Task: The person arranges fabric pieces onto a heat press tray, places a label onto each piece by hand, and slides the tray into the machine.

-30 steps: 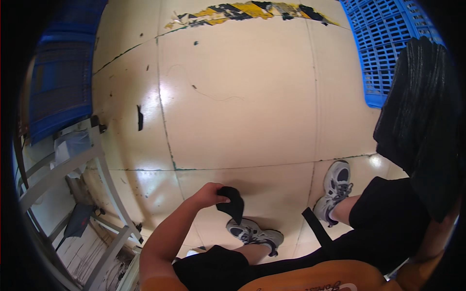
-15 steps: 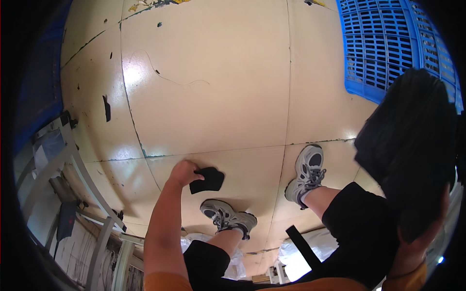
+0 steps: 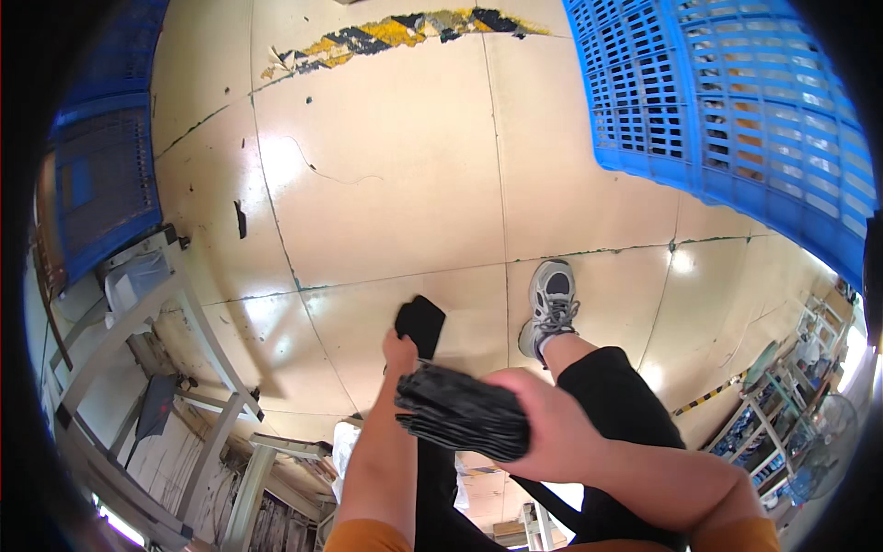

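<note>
Pale tiles cover the floor (image 3: 386,221) in here. Up close, the right hand (image 3: 556,419) grips a thick stack of black pieces (image 3: 460,412); just beyond, the left hand (image 3: 398,352) holds a single black piece (image 3: 423,324). Past a grey shoe (image 3: 554,302) sits a blue crate (image 3: 635,166); farther off, worn striped tape (image 3: 391,37).

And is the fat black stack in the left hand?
No, the right hand grips the black stack, while the left hand holds a flat black piece.
</note>
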{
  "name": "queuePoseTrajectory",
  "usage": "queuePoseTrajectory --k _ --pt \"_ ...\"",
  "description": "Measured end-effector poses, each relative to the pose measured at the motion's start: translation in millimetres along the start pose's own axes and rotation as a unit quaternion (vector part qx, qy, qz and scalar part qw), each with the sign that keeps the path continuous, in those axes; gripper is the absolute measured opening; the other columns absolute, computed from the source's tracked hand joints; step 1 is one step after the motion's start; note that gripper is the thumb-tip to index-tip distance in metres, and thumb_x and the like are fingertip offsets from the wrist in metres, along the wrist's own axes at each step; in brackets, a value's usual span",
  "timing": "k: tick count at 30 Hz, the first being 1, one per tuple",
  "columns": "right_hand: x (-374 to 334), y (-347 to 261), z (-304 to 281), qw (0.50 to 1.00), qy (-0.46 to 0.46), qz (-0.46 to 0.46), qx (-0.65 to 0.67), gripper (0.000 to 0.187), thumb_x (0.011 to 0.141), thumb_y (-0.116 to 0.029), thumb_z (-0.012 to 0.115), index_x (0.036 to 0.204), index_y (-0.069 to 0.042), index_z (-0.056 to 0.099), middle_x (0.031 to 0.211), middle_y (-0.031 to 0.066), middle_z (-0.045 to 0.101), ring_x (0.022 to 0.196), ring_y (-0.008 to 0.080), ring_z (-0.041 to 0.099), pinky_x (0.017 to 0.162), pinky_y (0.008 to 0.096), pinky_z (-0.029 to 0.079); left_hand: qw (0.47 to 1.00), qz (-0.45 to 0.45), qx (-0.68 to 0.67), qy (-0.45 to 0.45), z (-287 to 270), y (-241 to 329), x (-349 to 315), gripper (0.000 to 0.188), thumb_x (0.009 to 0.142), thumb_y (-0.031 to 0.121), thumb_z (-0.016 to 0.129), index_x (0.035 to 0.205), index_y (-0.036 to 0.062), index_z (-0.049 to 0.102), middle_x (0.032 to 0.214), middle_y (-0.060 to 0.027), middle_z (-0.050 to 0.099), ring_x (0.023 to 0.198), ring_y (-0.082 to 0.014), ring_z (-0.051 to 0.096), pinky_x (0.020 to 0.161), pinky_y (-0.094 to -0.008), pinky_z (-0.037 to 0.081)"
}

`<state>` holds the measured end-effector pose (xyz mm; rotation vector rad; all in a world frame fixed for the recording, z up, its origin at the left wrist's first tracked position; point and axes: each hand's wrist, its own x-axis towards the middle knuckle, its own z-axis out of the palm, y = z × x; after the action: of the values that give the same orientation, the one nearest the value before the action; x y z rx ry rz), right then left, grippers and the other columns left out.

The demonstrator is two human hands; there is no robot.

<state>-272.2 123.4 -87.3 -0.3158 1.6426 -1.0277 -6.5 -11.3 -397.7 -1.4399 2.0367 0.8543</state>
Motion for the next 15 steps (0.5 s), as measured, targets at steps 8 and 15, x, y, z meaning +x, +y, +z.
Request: queuePoseTrajectory --k 8,15 --pt "-30.2 76.4 17.6 0.998 -0.052 0.035 -0.025 0.076 0.06 -0.014 0.082 0.125 -0.002 0.044 0.136 0.0166 0.036 0.128 0.0278 0.035 0.101 0.0333 0.037 0.578 -0.306 -0.743 -0.14 -75.1 67.1 -178.8 0.026 0.089 0.024 0.048 0.093 0.0016 0.062 0.089 -0.0092 0.065 0.081 -0.0213 0.063 0.076 -0.0336 0.052" --pt "-125.0 31.0 -16.4 0.856 -0.074 0.254 0.444 0.059 0.071 0.001 0.064 0.127 -0.006 0.048 0.118 0.0077 0.058 0.11 0.0235 0.055 0.094 0.0363 0.044 0.978 0.091 -0.176 -0.066 -212.8 125.7 -304.2 0.022 0.086 0.017 0.058 0.105 0.0068 0.064 0.096 -0.0143 0.065 0.09 -0.0303 0.062 0.081 -0.0358 0.049"
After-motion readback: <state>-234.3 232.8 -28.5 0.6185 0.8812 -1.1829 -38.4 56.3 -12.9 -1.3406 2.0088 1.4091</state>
